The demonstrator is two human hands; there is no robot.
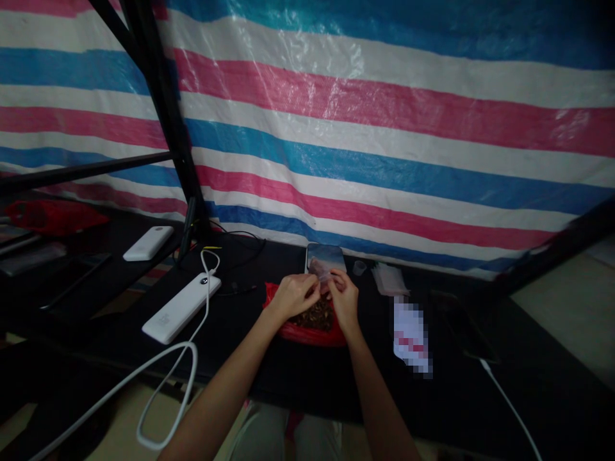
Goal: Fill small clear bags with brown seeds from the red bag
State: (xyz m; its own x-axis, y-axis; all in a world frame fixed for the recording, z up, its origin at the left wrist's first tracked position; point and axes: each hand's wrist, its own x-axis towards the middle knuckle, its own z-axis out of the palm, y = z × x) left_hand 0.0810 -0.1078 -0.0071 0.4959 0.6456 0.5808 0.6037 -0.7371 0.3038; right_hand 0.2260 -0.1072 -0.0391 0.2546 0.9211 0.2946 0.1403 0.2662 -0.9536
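My left hand [298,294] and my right hand [344,298] meet over a red plastic bag [307,336]. Between their fingertips they pinch a small clear plastic bag [323,272], which seems to have something brownish in it. The red bag lies spread on the table, and a heap of brown dried bits [316,316] rests on it under my hands. Just behind my hands lies a flat grey device [331,255], a scale or a phone; I cannot tell which.
On the left lie a white power bank [180,308] with a white cable [195,351] and another white power bank [148,243]. To the right are a small clear cup [359,267], a stack of clear bags [389,280], a blurred packet [412,336] and a dark phone [464,326]. A black frame post [166,109] rises at left.
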